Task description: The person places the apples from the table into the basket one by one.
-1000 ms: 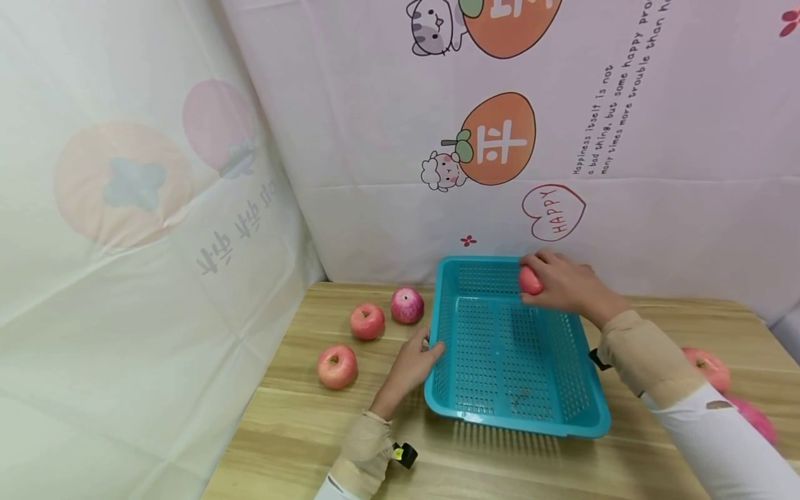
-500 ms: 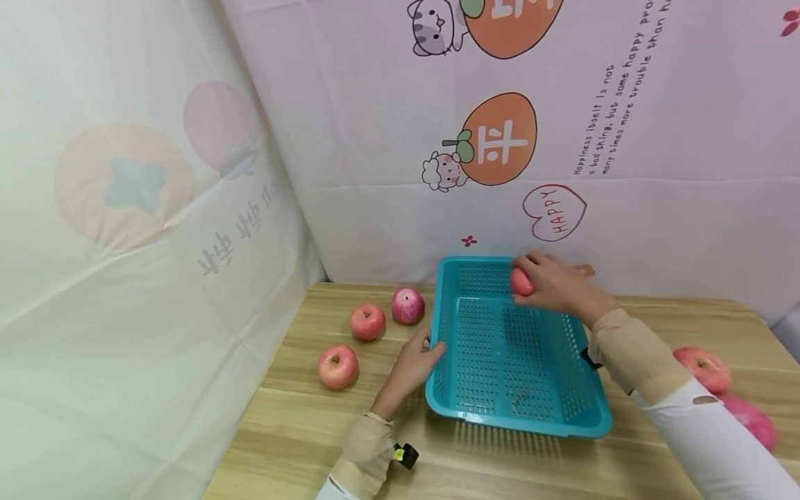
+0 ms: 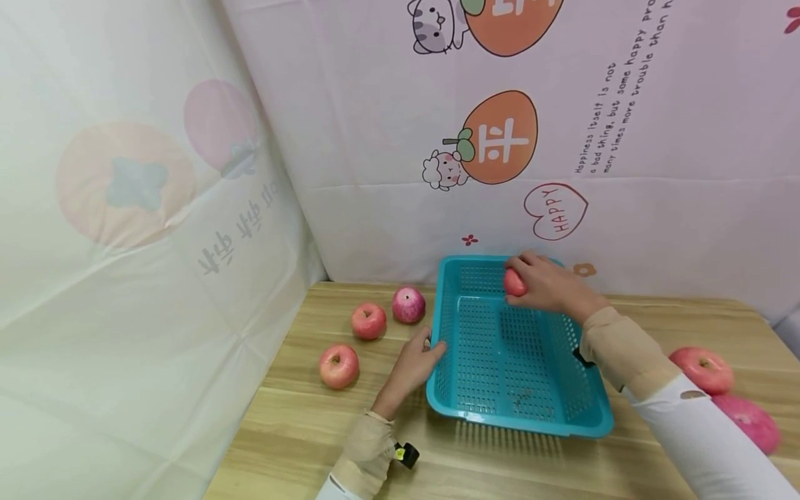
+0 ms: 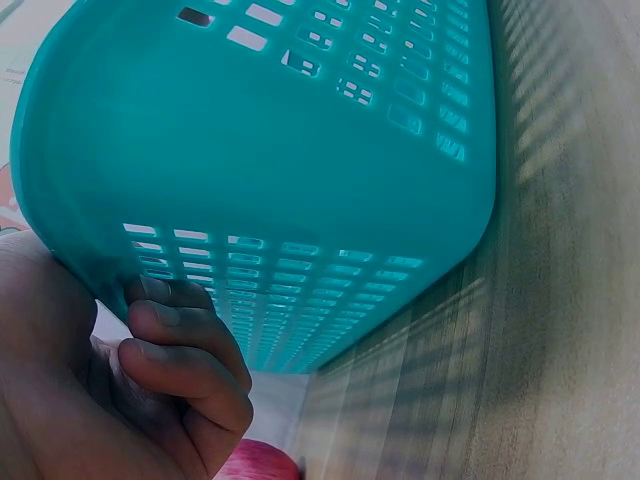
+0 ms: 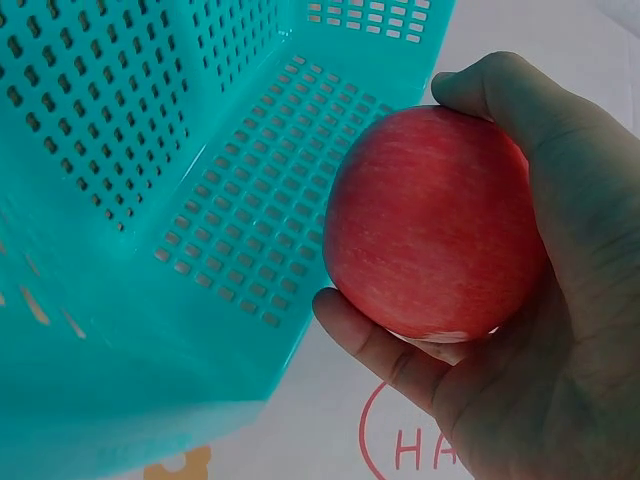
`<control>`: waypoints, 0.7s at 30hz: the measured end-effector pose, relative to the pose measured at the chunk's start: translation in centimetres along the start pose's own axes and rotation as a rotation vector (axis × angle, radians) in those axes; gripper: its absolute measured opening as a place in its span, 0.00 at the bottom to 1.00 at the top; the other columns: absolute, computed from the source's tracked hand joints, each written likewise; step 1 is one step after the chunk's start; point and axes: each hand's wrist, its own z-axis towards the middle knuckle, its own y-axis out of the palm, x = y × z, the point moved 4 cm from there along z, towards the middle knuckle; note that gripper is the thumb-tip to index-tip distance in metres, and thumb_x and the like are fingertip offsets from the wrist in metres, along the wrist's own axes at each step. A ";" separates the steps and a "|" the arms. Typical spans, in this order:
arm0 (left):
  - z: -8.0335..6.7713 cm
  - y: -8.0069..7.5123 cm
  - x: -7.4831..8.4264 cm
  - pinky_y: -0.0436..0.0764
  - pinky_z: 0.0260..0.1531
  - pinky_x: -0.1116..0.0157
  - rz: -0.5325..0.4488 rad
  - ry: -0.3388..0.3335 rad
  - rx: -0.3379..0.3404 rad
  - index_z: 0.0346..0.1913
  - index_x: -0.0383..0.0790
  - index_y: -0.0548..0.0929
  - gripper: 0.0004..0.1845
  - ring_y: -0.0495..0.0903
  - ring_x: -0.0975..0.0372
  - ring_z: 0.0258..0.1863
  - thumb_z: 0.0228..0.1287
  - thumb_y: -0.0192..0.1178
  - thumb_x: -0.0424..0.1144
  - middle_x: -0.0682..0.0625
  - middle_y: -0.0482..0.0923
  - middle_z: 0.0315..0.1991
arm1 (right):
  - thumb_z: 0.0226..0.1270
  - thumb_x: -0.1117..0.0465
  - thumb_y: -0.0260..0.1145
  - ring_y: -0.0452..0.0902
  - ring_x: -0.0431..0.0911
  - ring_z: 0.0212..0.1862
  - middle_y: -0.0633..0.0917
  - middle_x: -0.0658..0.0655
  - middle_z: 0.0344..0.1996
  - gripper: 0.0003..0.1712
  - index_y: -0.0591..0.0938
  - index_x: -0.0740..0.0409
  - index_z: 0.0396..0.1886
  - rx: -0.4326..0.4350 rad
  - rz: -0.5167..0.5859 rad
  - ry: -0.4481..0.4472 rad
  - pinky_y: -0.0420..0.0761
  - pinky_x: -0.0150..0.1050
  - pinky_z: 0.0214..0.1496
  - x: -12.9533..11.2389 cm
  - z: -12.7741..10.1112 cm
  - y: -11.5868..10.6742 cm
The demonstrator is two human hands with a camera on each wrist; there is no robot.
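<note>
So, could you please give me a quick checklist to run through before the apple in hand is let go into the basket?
1. Right hand grips the held apple firmly: ok.
2. Held apple is over the blue basket, near its far wall: ok.
3. Basket floor free of other fruit: ok.
4. Left hand holds the basket's left rim: ok.
5. Height of the apple above the basket floor: cannot tell.
6. Three apples left of the basket and two apples right of it lie on the table: ok.
</note>
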 end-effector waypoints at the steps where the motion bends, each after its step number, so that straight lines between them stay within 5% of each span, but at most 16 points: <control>1: 0.0 0.0 0.0 0.82 0.39 0.63 0.000 -0.002 -0.001 0.60 0.39 0.80 0.20 0.82 0.61 0.40 0.79 0.55 0.51 0.44 0.83 0.44 | 0.66 0.46 0.76 0.74 0.64 0.62 0.76 0.65 0.64 0.39 0.75 0.56 0.71 0.000 0.001 -0.003 0.87 0.60 0.50 0.0 0.0 0.0; 21: 0.2 0.0 -0.1 0.81 0.37 0.65 0.000 0.006 0.000 0.55 0.42 0.80 0.16 0.83 0.62 0.37 0.78 0.56 0.50 0.45 0.83 0.42 | 0.66 0.47 0.77 0.75 0.61 0.59 0.77 0.65 0.64 0.39 0.75 0.56 0.71 -0.005 0.025 -0.042 0.85 0.59 0.52 -1.6 1.8 0.8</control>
